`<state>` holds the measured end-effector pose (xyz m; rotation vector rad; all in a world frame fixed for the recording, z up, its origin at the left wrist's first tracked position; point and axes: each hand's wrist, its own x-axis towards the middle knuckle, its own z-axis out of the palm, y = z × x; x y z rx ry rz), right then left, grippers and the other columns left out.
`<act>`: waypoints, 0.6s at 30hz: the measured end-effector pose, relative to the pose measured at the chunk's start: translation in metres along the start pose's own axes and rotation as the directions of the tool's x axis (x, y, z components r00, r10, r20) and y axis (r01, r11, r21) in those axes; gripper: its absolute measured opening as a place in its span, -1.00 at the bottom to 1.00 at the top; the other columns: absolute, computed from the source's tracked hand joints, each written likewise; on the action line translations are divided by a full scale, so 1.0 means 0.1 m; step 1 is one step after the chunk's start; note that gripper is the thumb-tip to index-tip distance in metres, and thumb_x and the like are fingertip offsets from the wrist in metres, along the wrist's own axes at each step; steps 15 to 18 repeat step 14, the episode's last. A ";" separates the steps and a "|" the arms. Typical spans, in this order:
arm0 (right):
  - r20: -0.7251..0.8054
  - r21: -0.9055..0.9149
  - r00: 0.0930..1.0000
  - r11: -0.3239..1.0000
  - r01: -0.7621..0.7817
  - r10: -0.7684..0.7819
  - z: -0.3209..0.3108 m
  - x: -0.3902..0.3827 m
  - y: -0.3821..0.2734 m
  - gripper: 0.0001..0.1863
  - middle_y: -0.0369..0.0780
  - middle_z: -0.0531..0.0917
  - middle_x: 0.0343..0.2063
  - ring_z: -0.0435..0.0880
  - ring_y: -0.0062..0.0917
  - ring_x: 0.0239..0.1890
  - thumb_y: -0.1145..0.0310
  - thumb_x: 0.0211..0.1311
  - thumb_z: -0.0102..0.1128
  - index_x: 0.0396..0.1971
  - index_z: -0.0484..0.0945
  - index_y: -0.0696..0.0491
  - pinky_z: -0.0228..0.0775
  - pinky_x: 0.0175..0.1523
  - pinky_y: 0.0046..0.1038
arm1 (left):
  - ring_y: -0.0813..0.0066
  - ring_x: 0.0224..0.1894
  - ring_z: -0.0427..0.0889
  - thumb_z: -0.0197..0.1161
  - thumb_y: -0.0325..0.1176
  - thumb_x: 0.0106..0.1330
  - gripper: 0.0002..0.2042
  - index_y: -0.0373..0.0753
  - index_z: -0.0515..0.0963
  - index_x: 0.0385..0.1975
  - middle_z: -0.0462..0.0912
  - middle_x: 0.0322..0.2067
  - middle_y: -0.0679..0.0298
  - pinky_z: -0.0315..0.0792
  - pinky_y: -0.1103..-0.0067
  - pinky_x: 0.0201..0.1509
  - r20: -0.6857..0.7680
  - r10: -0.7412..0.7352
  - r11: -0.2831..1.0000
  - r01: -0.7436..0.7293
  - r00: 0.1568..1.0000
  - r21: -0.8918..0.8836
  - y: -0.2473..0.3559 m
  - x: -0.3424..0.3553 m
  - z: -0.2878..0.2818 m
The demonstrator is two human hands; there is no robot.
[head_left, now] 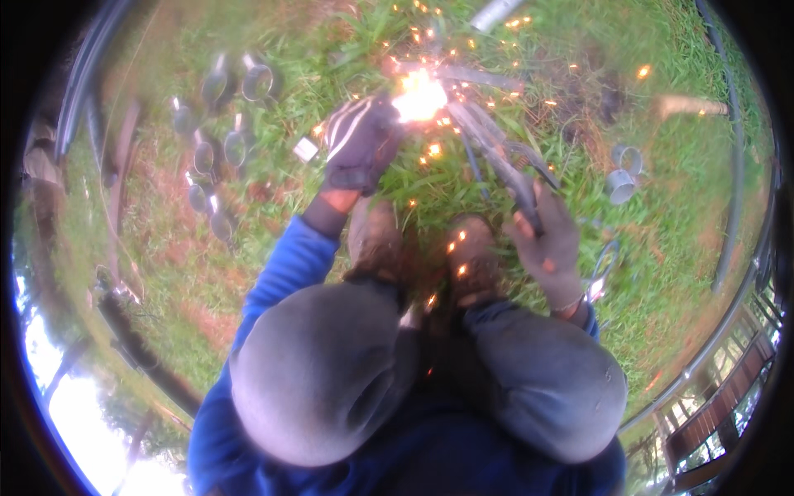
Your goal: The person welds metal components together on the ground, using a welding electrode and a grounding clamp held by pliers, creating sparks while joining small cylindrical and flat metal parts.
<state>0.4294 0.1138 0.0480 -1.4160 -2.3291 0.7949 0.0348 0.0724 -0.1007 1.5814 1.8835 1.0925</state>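
Note:
A white glare with orange sparks [420, 97] burns at the top middle. Right beside it, my left hand [364, 136], in a dark glove with pale stripes, has its fingers curled in toward the light; the glare hides what they hold. My right hand [547, 240], in a grey glove with worn fingertips, is closed around the lower end of a long dark-grey bar-like tool [500, 161]. That tool slants up and left toward the glare. A second grey bar [480, 77] lies just beyond it, near the light.
Several round metal rings with short stems [237, 147] lie in the grass at left. Two short metal cylinders [622, 186] sit at right. A small white block [305, 149] is near my left glove. My boots [473, 256] and knees are below. A pale rod [691, 106] lies far right.

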 end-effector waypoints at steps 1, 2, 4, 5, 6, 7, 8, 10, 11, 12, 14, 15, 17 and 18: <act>-0.009 0.002 1.000 1.000 0.015 -0.015 0.00 0.01 -0.01 -0.03 0.00 0.81 0.02 0.92 -0.03 -0.07 0.43 0.14 0.88 0.60 0.63 0.13 0.82 0.00 -0.13 | 0.43 -0.06 0.83 0.52 -0.48 0.56 -0.52 -0.35 0.75 0.46 0.90 0.05 0.26 0.73 0.41 0.02 0.008 -0.017 0.999 0.017 1.000 -0.042 0.05 0.06 -0.02; -0.018 0.004 0.999 1.000 0.029 -0.029 0.01 0.03 -0.02 -0.03 0.00 0.81 0.01 0.92 -0.04 -0.09 0.43 0.14 0.88 0.60 0.63 0.13 0.82 0.00 -0.13 | 0.26 -0.06 0.85 0.58 -0.46 0.44 -0.49 -0.31 0.77 0.40 0.92 -0.01 0.22 0.70 0.29 0.07 -0.073 0.033 0.997 -0.038 0.997 -0.070 0.12 0.11 0.02; -0.002 0.024 1.000 1.000 0.005 -0.005 0.00 0.04 -0.04 -0.10 0.00 0.81 0.01 0.90 -0.04 -0.09 0.42 0.22 0.80 0.60 0.64 0.13 0.80 0.03 -0.13 | 0.18 -0.11 0.83 0.58 -0.49 0.36 -0.49 -0.29 0.80 0.35 0.92 -0.07 0.21 0.64 0.24 0.05 -0.142 0.048 0.991 -0.066 0.989 -0.121 0.20 0.16 0.02; 0.026 0.043 0.999 0.999 -0.033 0.032 -0.01 0.02 -0.06 -0.17 0.01 0.81 0.01 0.90 -0.04 -0.07 0.41 0.30 0.72 0.59 0.65 0.13 0.79 0.07 -0.14 | 0.28 -0.16 0.78 0.51 -0.53 0.40 -0.51 -0.32 0.80 0.36 0.91 -0.08 0.25 0.61 0.32 -0.02 -0.129 0.016 0.989 -0.035 0.992 -0.147 0.22 0.16 0.00; 0.058 0.056 0.996 0.995 -0.077 0.073 -0.02 0.02 -0.07 -0.24 0.02 0.81 0.02 0.89 -0.04 -0.05 0.40 0.39 0.65 0.59 0.66 0.14 0.78 0.11 -0.14 | 0.38 -0.21 0.73 0.45 -0.57 0.44 -0.53 -0.35 0.80 0.37 0.89 -0.09 0.28 0.57 0.40 -0.09 -0.115 -0.016 0.985 -0.004 0.993 -0.173 0.23 0.14 -0.01; 0.062 0.063 0.996 0.995 -0.074 0.070 -0.02 0.02 -0.08 -0.24 0.02 0.81 0.02 0.89 -0.04 -0.04 0.40 0.39 0.65 0.59 0.66 0.13 0.78 0.11 -0.14 | 0.48 -0.26 0.68 0.38 -0.61 0.48 -0.54 -0.38 0.80 0.38 0.87 -0.10 0.31 0.54 0.48 -0.16 -0.100 -0.049 0.980 0.028 0.994 -0.199 0.22 0.12 -0.01; 0.069 0.066 0.995 0.995 -0.077 0.072 -0.02 0.02 -0.08 -0.23 0.02 0.81 0.02 0.89 -0.04 -0.04 0.40 0.39 0.65 0.59 0.65 0.12 0.77 0.11 -0.13 | 0.58 -0.31 0.63 0.32 -0.65 0.52 -0.55 -0.42 0.81 0.39 0.86 -0.11 0.34 0.50 0.56 -0.22 -0.083 -0.080 0.973 0.060 0.993 -0.225 0.20 0.09 -0.01; 0.065 0.048 0.996 0.997 -0.056 0.053 -0.02 0.02 -0.06 -0.17 0.01 0.81 0.01 0.90 -0.04 -0.07 0.40 0.31 0.72 0.60 0.65 0.11 0.79 0.06 -0.12 | 0.68 -0.35 0.59 0.26 -0.69 0.57 -0.55 -0.44 0.81 0.40 0.83 -0.13 0.37 0.46 0.63 -0.29 -0.034 -0.179 0.912 0.152 0.983 -0.382 0.10 0.08 0.01; 0.055 0.027 0.998 0.999 -0.032 0.030 0.00 0.03 -0.05 -0.12 0.00 0.81 0.01 0.91 -0.05 -0.10 0.41 0.24 0.80 0.60 0.65 0.10 0.81 0.01 -0.12 | 0.67 -0.34 0.60 0.27 -0.68 0.57 -0.55 -0.42 0.82 0.40 0.82 -0.13 0.37 0.45 0.63 -0.29 0.005 -0.241 0.838 0.210 0.971 -0.504 0.02 0.10 0.01; 0.044 0.006 0.999 1.000 -0.006 0.006 0.00 0.04 -0.04 -0.06 -0.01 0.81 0.01 0.92 -0.05 -0.13 0.41 0.16 0.87 0.60 0.65 0.09 0.82 -0.04 -0.12 | 0.68 -0.36 0.60 0.28 -0.68 0.57 -0.54 -0.40 0.81 0.42 0.84 -0.12 0.35 0.45 0.63 -0.30 -0.017 -0.209 0.846 0.172 0.978 -0.505 -0.04 0.10 0.05; 0.049 -0.006 0.999 1.000 -0.011 0.011 0.01 0.03 -0.02 -0.06 0.02 0.82 0.06 0.94 -0.03 -0.10 0.37 0.19 0.86 0.61 0.64 0.07 0.84 -0.01 -0.11 | 0.68 -0.37 0.60 0.28 -0.68 0.57 -0.53 -0.38 0.81 0.43 0.86 -0.11 0.33 0.44 0.63 -0.32 -0.039 -0.177 0.852 0.134 0.983 -0.506 -0.17 0.06 0.11; 0.049 -0.006 0.999 1.000 -0.011 0.011 0.01 0.03 -0.02 -0.06 0.02 0.82 0.06 0.94 -0.03 -0.10 0.37 0.19 0.86 0.61 0.64 0.07 0.84 -0.01 -0.11 | 0.68 -0.37 0.60 0.28 -0.68 0.57 -0.53 -0.38 0.81 0.43 0.86 -0.11 0.33 0.44 0.63 -0.32 -0.039 -0.177 0.852 0.134 0.983 -0.506 -0.17 0.06 0.11; 0.049 -0.006 0.999 1.000 -0.011 0.011 0.01 0.03 -0.02 -0.06 0.02 0.82 0.06 0.94 -0.03 -0.10 0.37 0.19 0.86 0.61 0.64 0.07 0.84 -0.01 -0.11 | 0.68 -0.37 0.60 0.28 -0.68 0.57 -0.53 -0.38 0.81 0.43 0.86 -0.11 0.33 0.44 0.63 -0.32 -0.039 -0.177 0.852 0.134 0.983 -0.506 -0.17 0.06 0.11; 0.049 -0.006 0.999 1.000 -0.011 0.011 0.01 0.03 -0.02 -0.06 0.02 0.82 0.06 0.94 -0.03 -0.10 0.37 0.19 0.86 0.61 0.64 0.07 0.84 -0.01 -0.11 | 0.68 -0.37 0.60 0.28 -0.68 0.57 -0.53 -0.38 0.81 0.43 0.86 -0.11 0.33 0.44 0.63 -0.32 -0.039 -0.177 0.852 0.134 0.983 -0.506 -0.17 0.06 0.11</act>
